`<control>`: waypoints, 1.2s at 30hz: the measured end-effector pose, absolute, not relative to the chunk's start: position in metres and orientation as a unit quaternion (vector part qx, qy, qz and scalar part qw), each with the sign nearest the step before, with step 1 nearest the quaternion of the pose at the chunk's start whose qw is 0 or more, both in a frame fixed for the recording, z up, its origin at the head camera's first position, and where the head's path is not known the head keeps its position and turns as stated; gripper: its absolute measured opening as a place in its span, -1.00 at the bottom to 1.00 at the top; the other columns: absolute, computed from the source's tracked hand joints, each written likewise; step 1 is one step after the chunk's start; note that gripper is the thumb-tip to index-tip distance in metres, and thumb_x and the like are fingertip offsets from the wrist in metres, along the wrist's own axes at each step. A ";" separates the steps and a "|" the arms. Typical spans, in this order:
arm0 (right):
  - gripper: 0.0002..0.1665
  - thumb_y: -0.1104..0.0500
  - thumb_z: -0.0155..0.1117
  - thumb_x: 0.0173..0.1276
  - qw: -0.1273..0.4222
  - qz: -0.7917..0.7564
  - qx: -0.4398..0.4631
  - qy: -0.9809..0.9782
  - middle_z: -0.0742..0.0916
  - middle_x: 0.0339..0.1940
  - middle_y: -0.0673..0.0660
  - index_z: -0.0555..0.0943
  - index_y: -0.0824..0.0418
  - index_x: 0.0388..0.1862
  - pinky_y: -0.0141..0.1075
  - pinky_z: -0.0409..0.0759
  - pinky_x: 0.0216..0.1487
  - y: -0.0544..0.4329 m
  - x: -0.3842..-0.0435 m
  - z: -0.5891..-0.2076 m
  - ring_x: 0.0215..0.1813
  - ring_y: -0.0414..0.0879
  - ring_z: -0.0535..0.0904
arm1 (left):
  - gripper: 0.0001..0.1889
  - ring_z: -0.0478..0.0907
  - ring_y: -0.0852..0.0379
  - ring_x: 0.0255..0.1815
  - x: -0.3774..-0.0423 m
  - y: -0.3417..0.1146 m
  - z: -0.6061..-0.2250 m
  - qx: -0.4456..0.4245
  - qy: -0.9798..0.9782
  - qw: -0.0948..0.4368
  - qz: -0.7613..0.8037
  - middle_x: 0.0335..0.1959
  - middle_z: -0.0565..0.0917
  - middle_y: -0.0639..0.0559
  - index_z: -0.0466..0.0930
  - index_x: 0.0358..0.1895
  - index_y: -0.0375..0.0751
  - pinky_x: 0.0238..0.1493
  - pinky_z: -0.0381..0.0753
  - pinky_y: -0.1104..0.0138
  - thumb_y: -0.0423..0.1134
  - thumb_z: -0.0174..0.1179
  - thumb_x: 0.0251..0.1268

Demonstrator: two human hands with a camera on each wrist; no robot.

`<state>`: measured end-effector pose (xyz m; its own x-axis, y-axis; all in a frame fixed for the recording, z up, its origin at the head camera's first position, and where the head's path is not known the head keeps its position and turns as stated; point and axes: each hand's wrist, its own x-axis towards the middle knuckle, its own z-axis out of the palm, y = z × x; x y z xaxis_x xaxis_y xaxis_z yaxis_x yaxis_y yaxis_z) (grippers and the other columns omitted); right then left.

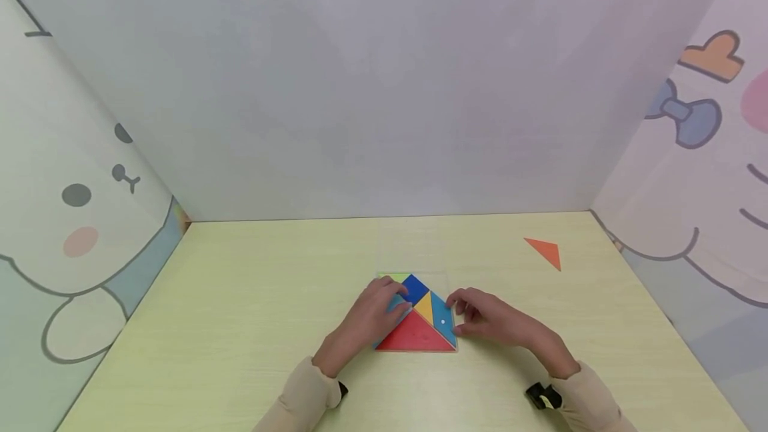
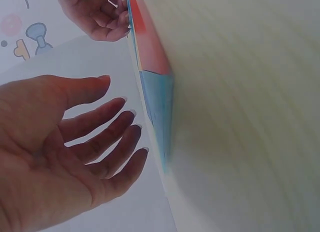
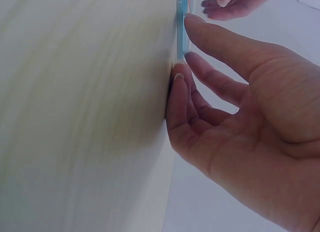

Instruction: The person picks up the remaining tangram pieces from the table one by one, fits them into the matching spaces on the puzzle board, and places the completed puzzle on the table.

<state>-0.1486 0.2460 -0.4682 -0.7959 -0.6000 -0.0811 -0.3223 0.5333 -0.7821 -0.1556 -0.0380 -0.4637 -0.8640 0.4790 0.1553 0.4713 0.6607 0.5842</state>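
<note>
Flat tangram pieces lie together on the table within a thin clear frame: a large red triangle, a dark blue square, a small yellow triangle, a blue parallelogram and a green piece. A light blue piece on the left side is partly hidden in the head view by my left hand, which hovers over it with fingers spread and loosely bent. My right hand rests at the right edge, its thumb and index fingertips touching the parallelogram's outer side, other fingers curled under.
A loose orange-red triangle lies toward the back right of the pale wooden table. Behind the pieces is a faint clear sheet. A plain wall rises at the back, with cartoon-printed panels on both sides.
</note>
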 end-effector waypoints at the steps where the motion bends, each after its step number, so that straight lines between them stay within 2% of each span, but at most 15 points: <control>1: -0.57 0.16 0.43 0.40 0.171 -0.402 -0.272 0.857 0.60 -0.16 0.10 0.54 0.27 0.15 -0.38 0.57 -0.14 0.246 -0.148 -0.468 -0.15 -0.14 0.52 | -0.74 0.54 0.00 0.07 -0.155 -0.039 -0.464 0.261 0.910 0.004 0.321 -0.01 0.64 -0.08 0.67 0.05 -0.26 0.05 0.65 0.19 -0.26 0.35 0.38; 10: -0.57 0.16 0.44 0.39 0.165 -0.409 -0.278 0.853 0.60 -0.17 0.08 0.54 0.28 0.14 -0.37 0.57 -0.15 0.245 -0.148 -0.466 -0.15 -0.13 0.51 | -0.69 0.55 -0.03 0.06 -0.147 -0.051 -0.464 0.263 0.916 -0.006 0.304 0.00 0.66 -0.09 0.66 0.11 -0.31 0.02 0.67 0.21 -0.28 0.35 0.38; 19: -0.56 0.14 0.45 0.39 0.169 -0.398 -0.266 0.861 0.59 -0.17 0.07 0.54 0.26 0.15 -0.38 0.57 -0.13 0.246 -0.148 -0.467 -0.15 -0.14 0.52 | -0.62 0.55 -0.16 0.21 -0.142 -0.063 -0.463 0.260 0.925 0.019 0.275 0.15 0.65 -0.23 0.63 0.18 -0.42 0.15 0.62 0.09 -0.27 0.33 0.41; 27: -0.57 0.14 0.45 0.39 0.169 -0.395 -0.270 0.862 0.59 -0.18 0.07 0.54 0.26 0.14 -0.38 0.57 -0.12 0.245 -0.148 -0.467 -0.15 -0.14 0.52 | -0.56 0.51 -0.18 0.28 -0.140 -0.072 -0.463 0.275 0.926 0.040 0.257 0.23 0.60 -0.26 0.58 0.26 -0.45 0.20 0.59 0.07 -0.26 0.32 0.42; 36: -0.58 0.15 0.44 0.39 0.165 -0.401 -0.275 0.858 0.59 -0.18 0.07 0.55 0.26 0.14 -0.37 0.57 -0.13 0.246 -0.148 -0.467 -0.15 -0.12 0.52 | -0.42 0.34 -0.22 0.46 -0.136 -0.080 -0.463 0.309 0.921 0.088 0.220 0.46 0.41 -0.27 0.44 0.42 -0.37 0.29 0.52 0.04 -0.21 0.31 0.43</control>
